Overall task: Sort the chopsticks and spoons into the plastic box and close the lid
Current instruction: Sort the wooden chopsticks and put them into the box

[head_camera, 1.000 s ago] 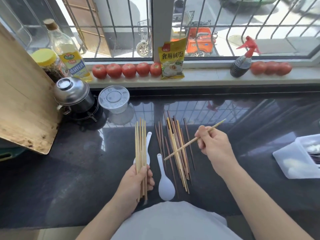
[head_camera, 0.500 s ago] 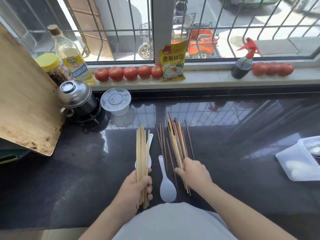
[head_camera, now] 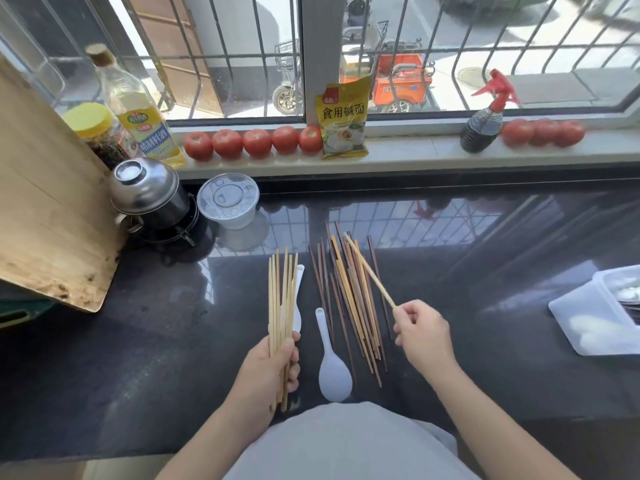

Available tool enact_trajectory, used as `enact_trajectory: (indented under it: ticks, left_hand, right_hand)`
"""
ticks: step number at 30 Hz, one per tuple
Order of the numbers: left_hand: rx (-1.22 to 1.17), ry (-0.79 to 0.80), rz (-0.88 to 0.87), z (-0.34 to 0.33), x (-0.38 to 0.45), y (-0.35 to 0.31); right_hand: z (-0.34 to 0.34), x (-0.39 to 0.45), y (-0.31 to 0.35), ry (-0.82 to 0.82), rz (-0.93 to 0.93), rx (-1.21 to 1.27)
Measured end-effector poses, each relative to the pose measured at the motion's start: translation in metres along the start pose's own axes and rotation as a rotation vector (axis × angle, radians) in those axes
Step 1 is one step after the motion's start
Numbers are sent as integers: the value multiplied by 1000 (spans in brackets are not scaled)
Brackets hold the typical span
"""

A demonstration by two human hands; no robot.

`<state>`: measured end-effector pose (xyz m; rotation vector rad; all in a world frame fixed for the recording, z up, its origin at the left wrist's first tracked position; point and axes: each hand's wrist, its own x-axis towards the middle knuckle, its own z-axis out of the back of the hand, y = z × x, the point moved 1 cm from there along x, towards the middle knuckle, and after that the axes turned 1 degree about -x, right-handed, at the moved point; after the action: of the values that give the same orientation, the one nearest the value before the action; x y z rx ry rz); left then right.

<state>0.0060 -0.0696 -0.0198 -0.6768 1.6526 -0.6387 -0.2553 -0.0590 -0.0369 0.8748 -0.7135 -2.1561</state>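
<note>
Left hand (head_camera: 273,367) grips a bundle of pale chopsticks (head_camera: 281,303); right hand (head_camera: 420,332) pinches one pale chopstick (head_camera: 370,271) lifted over the mixed chopstick pile (head_camera: 349,299) between them. White spoon (head_camera: 332,362) beside the left hand. Plastic box (head_camera: 602,313) lies well right, at the counter (head_camera: 138,323) edge; bare dark surface lies between it and the right hand.

Right hand (head_camera: 420,336) up with one more pale chopstick (head_camera: 370,271).

"食用碱面" on yellow packet (head_camera: 344,124)
</note>
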Motion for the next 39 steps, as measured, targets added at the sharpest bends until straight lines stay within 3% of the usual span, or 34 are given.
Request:
enact_trajectory:
  ticks: [3, 9, 14, 19, 24, 28, 32, 35, 39]
  left_hand:
    - [42, -6, -23, 0, 0, 1]
    - [119, -28, -92, -3, -2, -4]
    - [91, -8, -125, -10, -7, -5]
    - [147, 60, -81, -10, -7, 0]
    - [-75, 219, 21, -16, -10, -3]
    - [-110, 312, 96, -12, -11, 1]
    - [-51, 418, 159, 0, -13, 10]
    - [-33, 386, 159, 1, -11, 13]
    - [68, 394, 120, -7, -5, 7]
  right_hand:
    - [31, 4, 19, -214, 44, 303]
    - [60, -2, 64, -329, 177, 664]
    - [32, -9, 86, 12, 196, 529]
    - [14, 2, 120, -4, 313, 284]
    - [-16, -3, 131, 344, 263, 210]
    - [-43, -14, 118, 404, 299, 57]
    - [-48, -20, 105, 592, 203, 126]
    - [-52, -31, 93, 744, 161, 123]
    - [-60, -42, 88, 950, -58, 642]
